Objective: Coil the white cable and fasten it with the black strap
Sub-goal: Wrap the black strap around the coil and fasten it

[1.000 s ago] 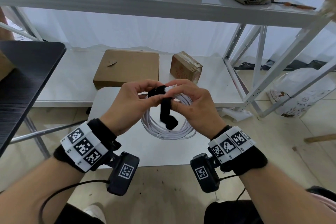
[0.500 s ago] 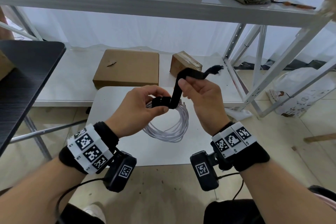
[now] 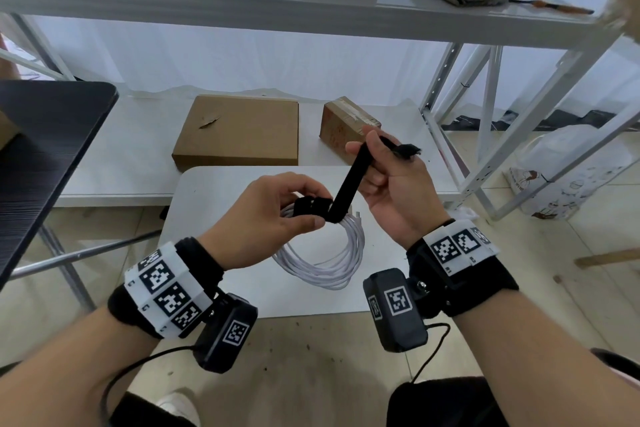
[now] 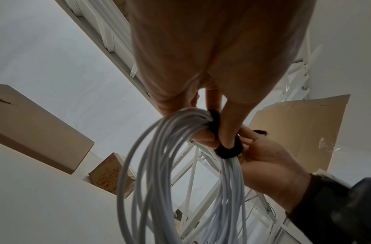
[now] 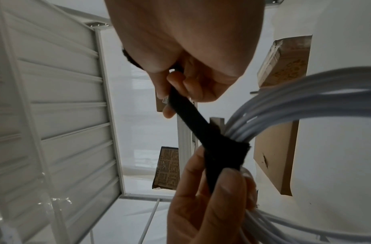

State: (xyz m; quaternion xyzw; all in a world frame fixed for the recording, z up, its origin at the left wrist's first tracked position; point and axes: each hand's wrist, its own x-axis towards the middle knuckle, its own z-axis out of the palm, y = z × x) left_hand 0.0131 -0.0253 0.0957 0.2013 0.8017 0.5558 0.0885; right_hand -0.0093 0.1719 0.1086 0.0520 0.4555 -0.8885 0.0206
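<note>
White cable (image 3: 322,253) coil hangs from left hand (image 3: 263,215) grip; right hand (image 3: 391,191) pinches black strap (image 3: 348,180) taut, long axis toward 1 o'clock.

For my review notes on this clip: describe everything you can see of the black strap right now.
The black strap is a flat, matte band that looks like fuzzy fabric, possibly hook-and-loop. Its lower part is looped around the gathered top of the white cable coil, where the left hand pinches it against the strands. From there a long straight section runs up and to the right, pulled taut by the right hand, whose fingers curl round it. A frayed free end sticks out beyond that hand. It is not yet wrapped shut.
</note>
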